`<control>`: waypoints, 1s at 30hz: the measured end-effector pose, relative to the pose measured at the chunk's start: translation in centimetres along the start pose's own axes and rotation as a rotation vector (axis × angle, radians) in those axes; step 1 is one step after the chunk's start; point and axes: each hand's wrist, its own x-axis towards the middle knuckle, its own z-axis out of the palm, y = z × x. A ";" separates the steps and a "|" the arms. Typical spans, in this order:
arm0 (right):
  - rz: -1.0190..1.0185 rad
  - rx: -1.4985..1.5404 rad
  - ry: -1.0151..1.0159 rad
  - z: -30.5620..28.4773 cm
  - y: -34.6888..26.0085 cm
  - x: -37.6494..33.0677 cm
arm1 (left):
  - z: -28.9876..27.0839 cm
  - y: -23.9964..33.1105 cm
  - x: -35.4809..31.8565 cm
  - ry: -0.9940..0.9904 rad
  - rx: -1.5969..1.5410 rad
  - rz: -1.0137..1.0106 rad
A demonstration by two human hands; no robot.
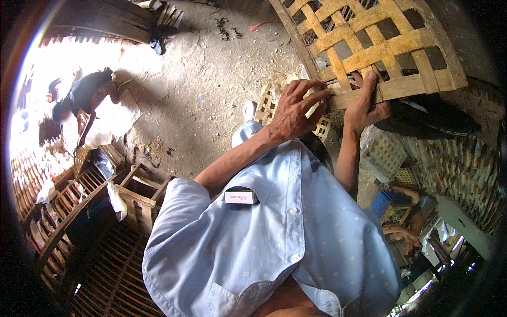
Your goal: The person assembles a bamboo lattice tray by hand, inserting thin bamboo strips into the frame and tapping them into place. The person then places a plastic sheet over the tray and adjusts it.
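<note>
A framed bamboo panel [362, 59], openly woven from wide yellowish strips, rises in front of me at the upper right. My right hand [368, 103] is closed on its near wooden rail, the thumb lying up against the weave and other fingertips showing through a gap. At the panel's near left corner, my left hand [300, 105] has its fingers bent and drawn together. What they pinch there, if anything, is hidden by the hand. Below and behind the left hand sits a smaller pale woven piece [266, 108], partly covered by my hands and shirt.
To the left a person [92, 95] bends over a pale sheet [124, 113]. Slatted bamboo furniture [113, 264] and a wooden crate [134, 203] fill the lower left. Another person [409, 227] is at the lower right by a blue crate [383, 201]. Shavings litter the concrete floor [195, 90].
</note>
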 end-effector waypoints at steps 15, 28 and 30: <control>-0.060 0.037 0.006 0.5 0.8 -0.2 | 0.6 -2.4 -0.3 -0.029 -0.803 -0.729; 0.033 0.009 -0.093 -1.6 1.3 -0.3 | -0.5 -3.1 1.5 0.074 -1.351 -0.907; 0.069 0.025 -0.088 -1.8 1.7 -0.4 | -0.7 -3.3 1.0 0.022 -1.282 -0.857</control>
